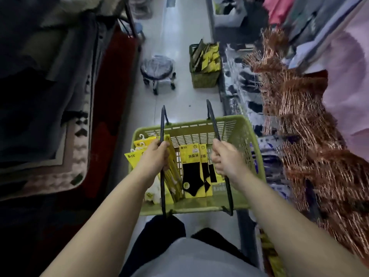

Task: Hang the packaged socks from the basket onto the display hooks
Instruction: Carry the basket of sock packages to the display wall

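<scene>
The packaged socks [192, 168] lie inside the green basket [252, 156], between and below the two grips. They are yellow cards carrying black socks, propped together on the basket floor. Their long axis runs from the near rim to the far rim, with the printed header end away from the person. A second batch of yellow packs [133, 159] stands along the basket wall just under and outside the left hand [154, 155], with white hanger tabs showing at the far end. Neither hand holds a pack. The left hand is wrapped round the left handle [162, 120] and the right hand [224, 159] round the right handle [212, 118]; both black handles are raised. The middle packs sit slightly nearer the right hand. Whether the wall batch touches the left hand cannot be settled. Outward of the right grip, and well apart from it, hangs a dense bank of copper-coloured wire, blurred, judged to be the display hooks [299, 104]. They lie on the right hand's side, so that hand appears better placed to reach them once a handle is released. Beyond both grips, on the aisle floor, stand a second basket [203, 78] of yellow packs and a wrapped stool [157, 70]. Outward of the left grip lie stacked rugs [65, 126]. Hanging of these packs is assessed as not yet in hand.
</scene>
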Demonstrator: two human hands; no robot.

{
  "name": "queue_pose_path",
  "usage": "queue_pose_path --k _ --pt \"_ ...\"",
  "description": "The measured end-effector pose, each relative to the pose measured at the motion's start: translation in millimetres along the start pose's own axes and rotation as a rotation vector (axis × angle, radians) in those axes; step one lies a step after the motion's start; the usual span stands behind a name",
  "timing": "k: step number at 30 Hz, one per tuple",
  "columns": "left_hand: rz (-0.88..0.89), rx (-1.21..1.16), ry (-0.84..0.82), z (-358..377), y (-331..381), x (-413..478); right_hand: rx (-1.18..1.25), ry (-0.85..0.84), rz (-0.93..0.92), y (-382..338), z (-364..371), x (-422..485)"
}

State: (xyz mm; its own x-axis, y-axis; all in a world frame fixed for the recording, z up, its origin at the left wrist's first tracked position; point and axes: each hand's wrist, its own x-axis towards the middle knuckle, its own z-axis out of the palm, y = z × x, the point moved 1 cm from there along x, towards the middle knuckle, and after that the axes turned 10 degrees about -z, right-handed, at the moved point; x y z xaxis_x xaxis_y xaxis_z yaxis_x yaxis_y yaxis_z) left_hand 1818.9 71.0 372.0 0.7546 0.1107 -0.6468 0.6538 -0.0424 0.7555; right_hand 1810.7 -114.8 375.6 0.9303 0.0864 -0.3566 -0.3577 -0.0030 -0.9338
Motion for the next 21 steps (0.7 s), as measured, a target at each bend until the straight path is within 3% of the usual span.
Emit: queue_pose_path --k 5,13,21 --pt "0.013 0.029 -0.033 10.3 71.5 88.1 -0.007 -0.008 -0.037 -34.5 -6.0 110.4" --pt "0.021 0.07 -0.18 5.0 210.5 266.0 -0.09 0.111 -0.031 -114.2 -5.4 303.9" --pt "0.031 0.171 -0.247 17.5 339.9 414.4 -0.007 0.228 -0.042 -173.3 -14.1 462.7"
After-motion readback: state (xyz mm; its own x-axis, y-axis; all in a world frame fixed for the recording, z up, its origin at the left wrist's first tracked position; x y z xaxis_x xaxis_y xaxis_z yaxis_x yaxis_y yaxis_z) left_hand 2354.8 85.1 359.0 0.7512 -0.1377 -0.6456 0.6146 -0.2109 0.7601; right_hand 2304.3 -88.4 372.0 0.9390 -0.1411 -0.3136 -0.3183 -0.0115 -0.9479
